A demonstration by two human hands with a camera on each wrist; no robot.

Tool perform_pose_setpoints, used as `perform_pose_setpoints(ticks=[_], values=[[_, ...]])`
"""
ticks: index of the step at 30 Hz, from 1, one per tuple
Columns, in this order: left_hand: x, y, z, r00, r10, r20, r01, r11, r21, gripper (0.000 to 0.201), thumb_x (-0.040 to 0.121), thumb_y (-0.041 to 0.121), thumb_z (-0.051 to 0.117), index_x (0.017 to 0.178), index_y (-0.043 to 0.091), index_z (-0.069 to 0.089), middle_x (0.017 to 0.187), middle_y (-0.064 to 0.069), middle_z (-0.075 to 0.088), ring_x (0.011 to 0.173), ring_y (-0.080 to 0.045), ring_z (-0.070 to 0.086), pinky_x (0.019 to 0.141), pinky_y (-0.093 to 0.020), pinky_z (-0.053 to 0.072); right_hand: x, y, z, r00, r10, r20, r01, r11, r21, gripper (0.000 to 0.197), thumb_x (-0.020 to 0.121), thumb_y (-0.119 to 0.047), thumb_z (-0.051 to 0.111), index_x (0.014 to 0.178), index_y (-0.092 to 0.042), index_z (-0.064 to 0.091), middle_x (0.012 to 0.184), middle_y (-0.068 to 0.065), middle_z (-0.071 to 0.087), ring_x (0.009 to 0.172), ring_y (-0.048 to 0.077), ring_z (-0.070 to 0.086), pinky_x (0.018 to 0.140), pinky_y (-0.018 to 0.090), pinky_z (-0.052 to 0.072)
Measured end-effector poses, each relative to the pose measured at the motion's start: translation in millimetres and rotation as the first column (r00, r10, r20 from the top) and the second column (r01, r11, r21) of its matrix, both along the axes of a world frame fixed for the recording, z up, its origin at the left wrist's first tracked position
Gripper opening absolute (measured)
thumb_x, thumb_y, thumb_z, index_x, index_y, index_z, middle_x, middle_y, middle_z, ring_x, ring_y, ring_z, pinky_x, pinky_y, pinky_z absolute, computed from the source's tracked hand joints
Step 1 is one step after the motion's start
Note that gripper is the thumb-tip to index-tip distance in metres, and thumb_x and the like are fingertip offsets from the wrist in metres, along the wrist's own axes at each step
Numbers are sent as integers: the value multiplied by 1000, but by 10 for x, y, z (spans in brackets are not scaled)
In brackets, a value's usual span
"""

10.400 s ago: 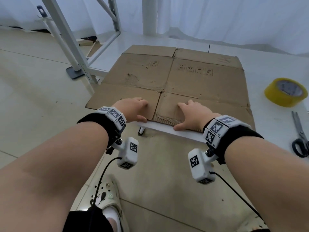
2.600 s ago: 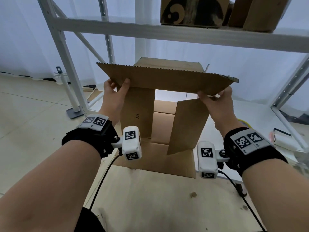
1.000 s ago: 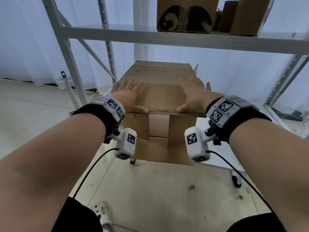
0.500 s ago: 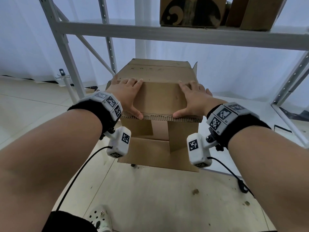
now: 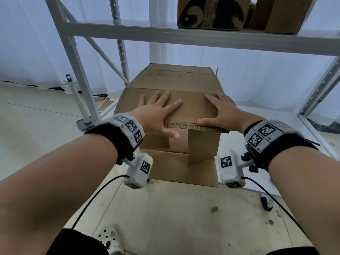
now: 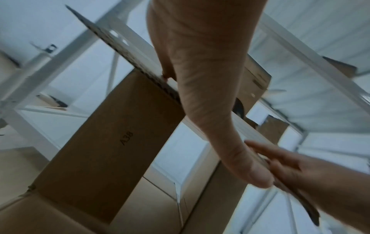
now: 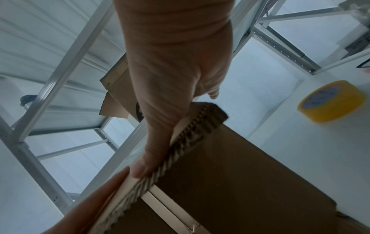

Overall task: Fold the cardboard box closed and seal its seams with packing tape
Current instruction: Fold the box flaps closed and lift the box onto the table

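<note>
A brown cardboard box (image 5: 176,78) lies on its side on a white table (image 7: 300,142), its open end facing me. My left hand (image 5: 158,113) lies flat with fingers spread on the upper flap (image 5: 193,105), thumb hanging past its corrugated near edge. My right hand (image 5: 222,111) presses flat on the same flap, thumb along the edge (image 7: 180,150). Under the flap both side flaps are folded inward, the left one (image 6: 112,142) printed "A38", the right one (image 5: 202,146) plain. The lower flap (image 5: 180,168) sticks out toward me. A yellow tape roll (image 7: 332,101) sits on the table to the right.
A white metal shelf beam (image 5: 184,37) crosses above the box, with cardboard boxes (image 5: 211,13) stored on it. A shelf upright (image 5: 73,57) stands to the left, another (image 5: 322,85) to the right. A wood-coloured floor (image 5: 174,218) lies below, with my shoe (image 5: 110,238).
My left hand has slid right and farther onto the upper flap, fingers spread and thumb now off the edge. The right hand keeps its place. The flap stays roughly level.
</note>
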State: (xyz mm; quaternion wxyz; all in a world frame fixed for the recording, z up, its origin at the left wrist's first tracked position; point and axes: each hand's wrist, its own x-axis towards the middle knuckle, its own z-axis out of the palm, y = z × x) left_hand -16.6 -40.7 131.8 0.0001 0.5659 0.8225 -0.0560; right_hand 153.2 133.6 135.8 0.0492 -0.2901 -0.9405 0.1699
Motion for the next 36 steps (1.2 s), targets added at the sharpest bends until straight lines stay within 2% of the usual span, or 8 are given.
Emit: perform_pose_setpoints(ticks=[5, 9, 14, 19, 24, 29, 33, 36], values=[[197, 62, -173, 985, -71, -156, 87, 991, 100, 78, 96, 44, 40, 147, 37, -19, 159, -4, -15, 145, -30, -10, 115, -58, 0, 202, -88, -216, 917, -39, -397, 8, 997, -79, 76, 84, -56, 60, 146, -21, 34, 154, 3, 28, 140, 19, 27, 115, 41, 25], [240, 60, -187, 986, -85, -146, 108, 982, 153, 68, 99, 30, 34, 148, 37, -13, 159, -3, -9, 146, -28, -7, 117, -52, -1, 423, -260, -694, 430, -460, -777, 208, 888, -410, 20, 87, -25, 38, 100, -19, 52, 93, -5, 60, 87, 12, 62, 84, 44, 51], [294, 86, -162, 986, -88, -141, 111, 979, 168, 64, 100, 26, 31, 148, 39, -8, 160, -2, -4, 146, -27, -2, 117, -50, 0, 295, -649, -1241, 984, -70, -162, 81, 995, 58, 48, 94, -18, 42, 141, -11, 40, 147, 10, 40, 137, 27, 33, 112, 40, 25], [349, 116, -168, 977, -145, -157, 166, 978, 128, 59, 100, 40, 27, 147, 43, -9, 160, -3, -4, 146, -28, -1, 117, -51, 1, -64, -625, -1263, 987, 3, 163, -17, 996, 84, 64, 98, -34, 34, 154, -22, 5, 161, -5, -1, 148, 21, -9, 118, 51, 0], [316, 167, -338, 970, -156, -187, 181, 975, 126, 69, 94, 58, 30, 147, 41, -11, 159, -4, -10, 145, -30, -9, 116, -52, -5, -31, -652, -1267, 986, 147, 84, -156, 982, 103, 34, 94, -25, 41, 124, -19, 56, 124, 4, 60, 115, 25, 54, 93, 42, 48], [233, 194, -524, 957, -137, -255, 166, 982, 94, 87, 82, 75, 27, 145, 38, -20, 156, -4, -23, 143, -31, -21, 114, -55, -10, 186, -792, -965, 850, 320, -418, -142, 904, 403, 28, 87, -21, 43, 81, -10, 67, 78, 5, 65, 73, 21, 57, 63, 32, 50], [183, 206, -485, 979, -129, -159, 152, 979, 139, 61, 95, 58, 15, 147, 41, -12, 157, -1, -20, 144, -26, -19, 114, -49, -13, 121, -589, -641, 897, 138, -420, 99, 863, 495, 28, 82, -15, 55, 109, -12, 61, 110, 12, 56, 102, 31, 51, 88, 40, 41], [176, 182, -438, 979, -139, -147, 163, 973, 161, 59, 100, 44, 26, 149, 38, -6, 158, -4, -16, 145, -27, -11, 116, -46, -7, 19, -488, -461, 983, 29, -180, 63, 873, 484, 61, 92, -25, 54, 147, -20, 28, 155, 11, 19, 144, 30, 15, 117, 43, 8]])
